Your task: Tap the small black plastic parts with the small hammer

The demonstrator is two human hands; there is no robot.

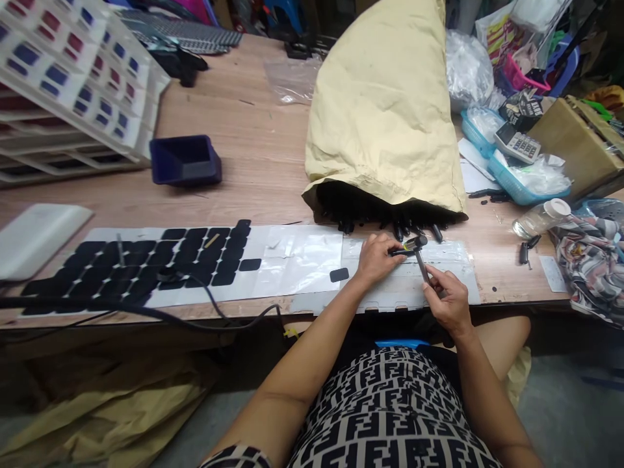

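Note:
My right hand [449, 300] is closed around the handle of a small hammer [421, 261], whose dark head is up by my left fingertips. My left hand [376, 259] pinches a slim black piece [398, 251], its exact kind too small to make out. Hammer head and piece overlap in view; whether they touch I cannot tell. Both hands are over a grey-white board [409, 286] at the table's front edge. Just behind them, several small black parts [400, 231] spill from the dark mouth of a large tan sack [385, 117].
Left of my hands, black rounded pads [195, 257] lie in rows on a white sheet [297, 260], with a cable [160, 312] crossing in front. Farther back are a purple bin [186, 160] and a white crate [88, 84]. A bottle [541, 218], blue baskets [529, 179] and cloth [592, 266] occupy the right.

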